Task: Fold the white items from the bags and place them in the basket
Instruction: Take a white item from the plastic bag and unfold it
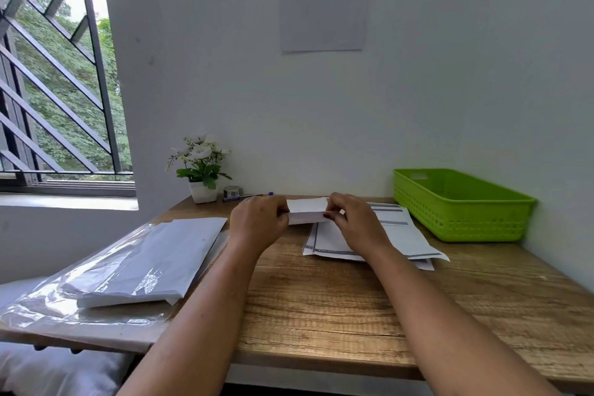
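Curled fingers (334,206) of left hand (258,223) and right hand (358,223) pinch the white item (307,206) at opposite ends, probably to square the fold. Item held low over the surface (321,299), above loose sheets (408,238). The basket (463,202) stands right, well apart; bags (154,264) lie left.

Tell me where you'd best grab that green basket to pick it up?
Take the green basket by the rim of its near short end, coming from the front and hooking over the edge. Its far end and right side sit close to the walls; the near end is free, and the open top leaves room inside.
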{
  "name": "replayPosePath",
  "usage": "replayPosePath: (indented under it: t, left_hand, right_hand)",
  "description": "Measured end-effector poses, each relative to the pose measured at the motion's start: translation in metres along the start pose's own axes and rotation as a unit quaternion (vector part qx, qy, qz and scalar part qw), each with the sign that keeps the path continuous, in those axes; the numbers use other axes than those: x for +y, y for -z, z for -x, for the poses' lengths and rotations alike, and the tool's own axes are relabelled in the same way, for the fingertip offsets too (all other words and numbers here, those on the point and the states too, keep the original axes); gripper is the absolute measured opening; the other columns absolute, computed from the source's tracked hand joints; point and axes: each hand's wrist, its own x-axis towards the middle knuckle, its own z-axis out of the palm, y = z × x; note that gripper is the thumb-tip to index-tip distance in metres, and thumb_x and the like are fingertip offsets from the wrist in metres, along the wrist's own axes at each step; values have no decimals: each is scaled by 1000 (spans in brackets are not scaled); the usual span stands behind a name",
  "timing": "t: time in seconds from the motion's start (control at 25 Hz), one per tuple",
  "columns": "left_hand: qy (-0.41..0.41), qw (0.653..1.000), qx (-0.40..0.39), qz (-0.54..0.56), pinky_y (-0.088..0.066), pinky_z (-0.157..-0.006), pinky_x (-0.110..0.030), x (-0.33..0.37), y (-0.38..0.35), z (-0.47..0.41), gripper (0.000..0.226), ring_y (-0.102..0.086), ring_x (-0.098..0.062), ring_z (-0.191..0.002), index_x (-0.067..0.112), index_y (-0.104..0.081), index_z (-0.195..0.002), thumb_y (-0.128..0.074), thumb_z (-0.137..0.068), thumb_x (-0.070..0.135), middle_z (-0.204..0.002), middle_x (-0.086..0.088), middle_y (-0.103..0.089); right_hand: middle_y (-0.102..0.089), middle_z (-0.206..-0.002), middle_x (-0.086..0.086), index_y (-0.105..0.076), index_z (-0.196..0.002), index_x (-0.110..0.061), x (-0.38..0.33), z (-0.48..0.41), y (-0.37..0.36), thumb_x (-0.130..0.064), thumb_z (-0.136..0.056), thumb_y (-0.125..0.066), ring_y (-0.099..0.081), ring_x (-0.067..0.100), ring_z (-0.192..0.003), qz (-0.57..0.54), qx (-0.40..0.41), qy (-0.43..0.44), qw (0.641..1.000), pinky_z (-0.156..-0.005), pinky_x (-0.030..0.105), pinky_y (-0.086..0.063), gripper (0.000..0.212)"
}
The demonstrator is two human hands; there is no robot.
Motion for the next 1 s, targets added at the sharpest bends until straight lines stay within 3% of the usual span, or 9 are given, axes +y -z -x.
replayPosePath:
  t: [0.2,0.32,0.44,0.52,0.72,1.0]
  left_hand:
    - [97,995,34,19,-37,-61,-26,-33,5,1,18,-62,-22,-82,24,-68,-89,-51,-86,21,-86,1,-69]
    - [23,996,70,57,-38,-61,-26,-15,2,1,18,-63,-21,-82,23,-66,-99,-50,-90,25,-89,-1,-67]
    - [-97,993,35,53,-39,-67,-25,6,-8,3,21,-62,-19,-89,27,-64,-108,-50,-92,31,-102,0,-64]
    - [-130,991,22,18,-38,-68,-24,8,-15,2,21,-60,-18,-95,28,-63,-108,-49,-93,30,-104,0,-65]
    - [-138,990,27,2,-45,-66,-28,6,-19,3,24,-62,-18,-85,23,-66,-104,-44,-96,27,-93,0,-69]
    - [-117,988,-10,102,-50,-65,-37,15,-17,2,15,-59,-22,-75,16,-62,-89,-47,-92,15,-82,-5,-66]
  right_hand:
    - [-62,-77,1,-52,-73,-21,21,-2,12,-13,-87,-64,-56,21,-75,-61,56,-21,996,-68,38,-46,20]
    - [-63,-78,0,-56,-74,-19,13,-3,3,-15,-87,-63,-57,20,-76,-51,40,-1,998,-69,38,-48,16]
    - [-63,-82,-1,-58,-80,-19,6,-1,-2,-20,-89,-61,-56,17,-79,-29,26,12,999,-69,37,-47,10]
    - [-63,-87,-4,-60,-86,-23,2,1,0,-24,-91,-58,-54,15,-80,-7,23,15,1000,-67,33,-46,6]
    - [-70,-102,-10,-71,-102,-26,-17,7,2,-28,-92,-54,-53,13,-101,87,44,56,994,-71,30,-48,20]
    - [-70,-94,-8,-70,-95,-24,-22,6,6,-33,-88,-51,-54,15,-99,174,71,51,981,-60,25,-40,22]
